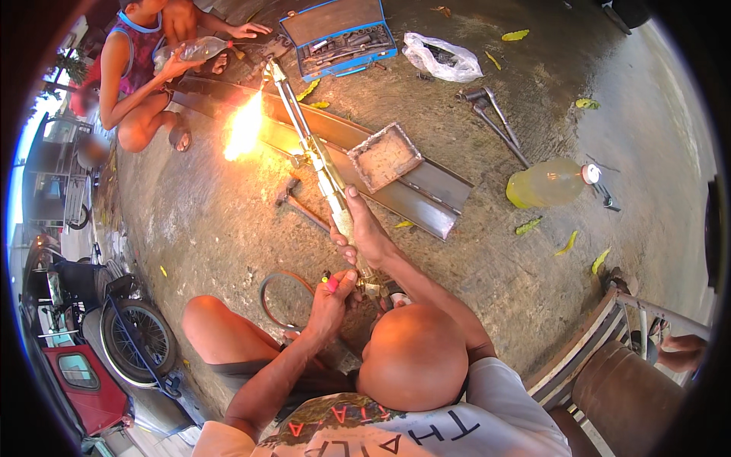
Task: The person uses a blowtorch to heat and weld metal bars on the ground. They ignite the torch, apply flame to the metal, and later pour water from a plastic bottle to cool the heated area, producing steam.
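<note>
A long brass and silver cutting torch (329, 181) points away from me, and a large bright flame (245, 128) burns at its tip. My right hand (367, 230) is wrapped round its knurled handle. My left hand (332, 303) is closed at the rear end, by the brass valves (371, 286), with a small pink lighter (332, 284) between thumb and fingers. Whether those fingers also touch a valve, I cannot tell. Beyond the flame lie long metal channels (438, 179), partly under a rusty rectangular metal tray (386, 156).
A hammer (302, 209) and a hose (263, 293) lie nearby. Another person (135, 72) squats far left, holding a clear bottle (190, 50). Farther off are a blue socket set case (340, 38), a plastic bag (442, 58), wrenches (499, 122) and a yellow-green jug (544, 185). A bench (586, 335) stands right.
</note>
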{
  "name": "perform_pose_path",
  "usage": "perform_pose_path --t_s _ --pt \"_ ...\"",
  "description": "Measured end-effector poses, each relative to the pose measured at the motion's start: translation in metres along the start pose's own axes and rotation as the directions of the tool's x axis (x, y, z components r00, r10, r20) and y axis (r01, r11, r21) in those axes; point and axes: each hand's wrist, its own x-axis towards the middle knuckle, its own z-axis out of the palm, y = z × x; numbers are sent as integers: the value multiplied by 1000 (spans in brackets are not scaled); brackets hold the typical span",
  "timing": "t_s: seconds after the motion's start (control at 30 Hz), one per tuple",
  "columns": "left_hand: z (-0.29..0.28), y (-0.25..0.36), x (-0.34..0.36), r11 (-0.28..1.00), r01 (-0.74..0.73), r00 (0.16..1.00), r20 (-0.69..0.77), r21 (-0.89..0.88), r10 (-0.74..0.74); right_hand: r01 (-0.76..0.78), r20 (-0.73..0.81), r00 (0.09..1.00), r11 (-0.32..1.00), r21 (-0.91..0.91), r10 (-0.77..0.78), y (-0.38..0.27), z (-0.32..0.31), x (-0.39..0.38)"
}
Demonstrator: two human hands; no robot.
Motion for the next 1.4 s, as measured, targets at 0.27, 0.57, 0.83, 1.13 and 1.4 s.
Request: perform_pose_path --t_s 0.27,0.57,0.83,1.13,1.4 --pt "20 58 22 834 -378 874 -142 401 465 14 -61 998 994 104 -8 -7 -17 -19" --pt "122 170 86 161 -556 526 195 815 828 207 -432 886 978 38 -170 -28 -42 -78" --pt "175 153 103 8 -719 411 416 695 811 267 -662 708 961 -70 -245 -33 -45 -134" --pt "191 146 107 450 -787 601 355 422 717 217 -751 609 964 -150 -254 -25 -54 -143" --pt "154 132 92 621 -648 761 387 441 520 87 -770 626 993 -84 -120 -7 -51 -155"
